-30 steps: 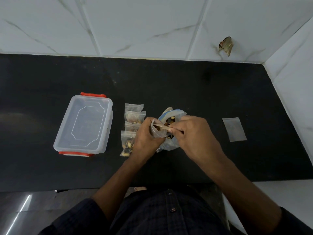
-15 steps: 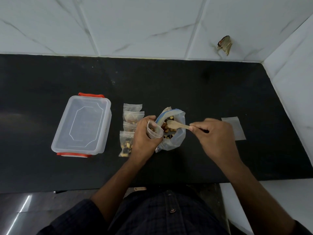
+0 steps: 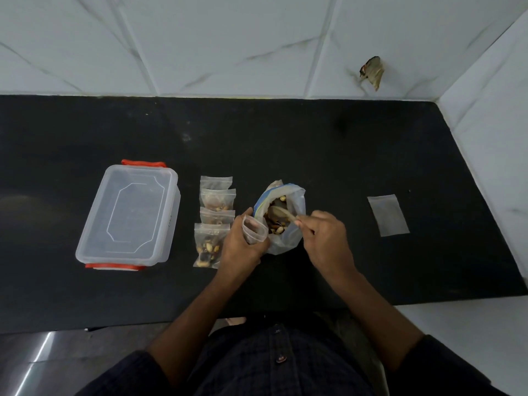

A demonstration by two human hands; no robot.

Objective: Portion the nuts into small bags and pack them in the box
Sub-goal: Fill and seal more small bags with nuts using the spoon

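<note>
Gripped by the left hand (image 3: 243,247), small bag (image 3: 254,230) (contents unclear).

We count one clear plastic box (image 3: 127,214) with its lid on and two red clasps, one at the far end (image 3: 143,163) and one at the near end (image 3: 110,265). Beside it we see four small filled bags in a row: the first (image 3: 216,182), the second (image 3: 218,199), the third (image 3: 217,216) and the fourth (image 3: 210,244). We count one small open bag (image 3: 254,230) in the left hand, one flat empty bag (image 3: 388,214) lying well apart to the right, and one large bag of nuts (image 3: 285,218). We see one wooden spoon (image 3: 281,213). The loose nuts are too many and too small for us to count. All of it sits on one black counter (image 3: 328,144).
</note>
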